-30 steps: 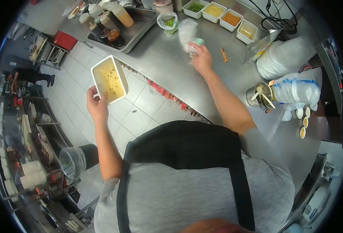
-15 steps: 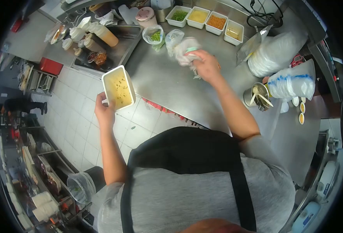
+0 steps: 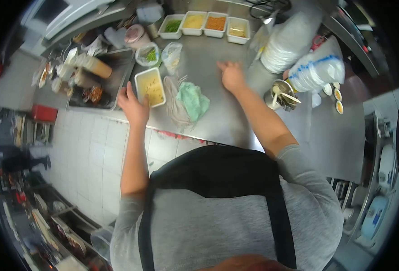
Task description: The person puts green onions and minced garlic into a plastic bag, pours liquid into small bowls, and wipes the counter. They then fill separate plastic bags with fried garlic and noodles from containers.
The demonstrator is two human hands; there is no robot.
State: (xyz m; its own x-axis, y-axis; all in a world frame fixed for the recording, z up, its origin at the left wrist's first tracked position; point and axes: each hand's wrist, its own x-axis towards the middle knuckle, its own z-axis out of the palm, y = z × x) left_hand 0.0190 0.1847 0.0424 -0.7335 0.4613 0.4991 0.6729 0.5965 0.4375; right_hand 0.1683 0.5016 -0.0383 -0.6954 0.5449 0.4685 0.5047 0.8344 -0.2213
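Observation:
At the left front of the steel counter, a white rectangular tub [image 3: 141, 84] holds yellowish food with dark bits. My left hand [image 3: 135, 107] is at the tub's left side, fingers spread and thumb close to its wall. To the right of the tub lie a crumpled greyish cloth [image 3: 174, 105] and a green cloth [image 3: 193, 101], partly overlapping. My right hand [image 3: 232, 77] is over the bare steel farther right, slightly blurred, with fingers stretched forward and nothing in them.
Along the back stand tubs of chopped greens [image 3: 172, 27], yellow food [image 3: 193, 22] and orange bits [image 3: 215, 24]. Squeeze bottles [image 3: 93, 66] fill a tray at left. At right are wrapped stacks [image 3: 284, 45] and a metal pot with utensils [image 3: 278, 95].
My left hand has set the tub down on the counter and loosened its hold. The cloths have left my right hand and lie beside the tub. The view has shifted.

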